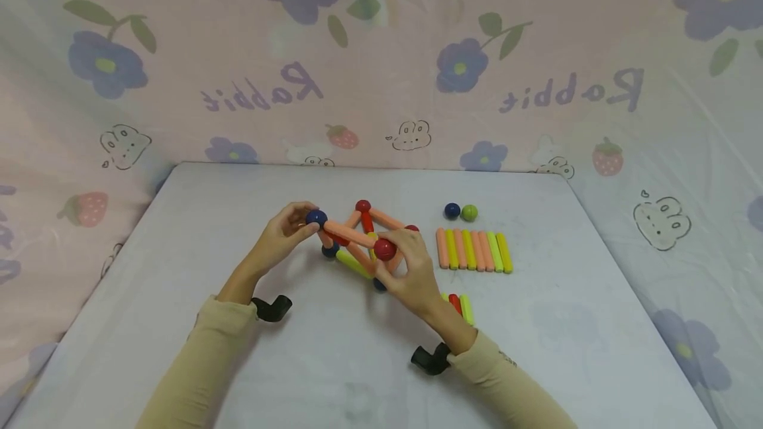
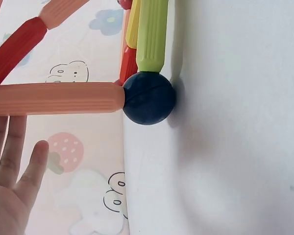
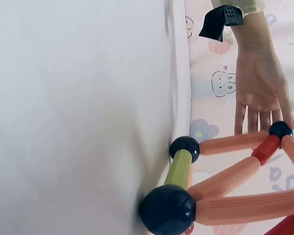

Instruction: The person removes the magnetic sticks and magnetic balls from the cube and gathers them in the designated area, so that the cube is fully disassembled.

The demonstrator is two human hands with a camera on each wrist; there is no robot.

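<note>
A frame of coloured rods and balls, like a magnetic building set, stands on the table. At its upper left corner my left hand point(image 1: 280, 234) pinches a dark blue ball point(image 1: 316, 218). My right hand point(image 1: 411, 277) grips a red ball point(image 1: 385, 249) at the upper right. An orange rod point(image 1: 350, 234) joins these two balls. Lower down, a blue ball point(image 2: 149, 98) in the left wrist view bears a lime green rod point(image 2: 152, 36) and an orange rod point(image 2: 59, 99). Another blue ball point(image 3: 167, 209) sits low in the right wrist view. My right fingers partly hide the frame's right side.
Right of the frame lies a row of several orange, yellow and green rods point(image 1: 471, 250). Behind them rest a loose blue ball point(image 1: 452, 211) and a green ball point(image 1: 469, 212). A few short rods point(image 1: 467, 310), red and lime, lie near my right forearm.
</note>
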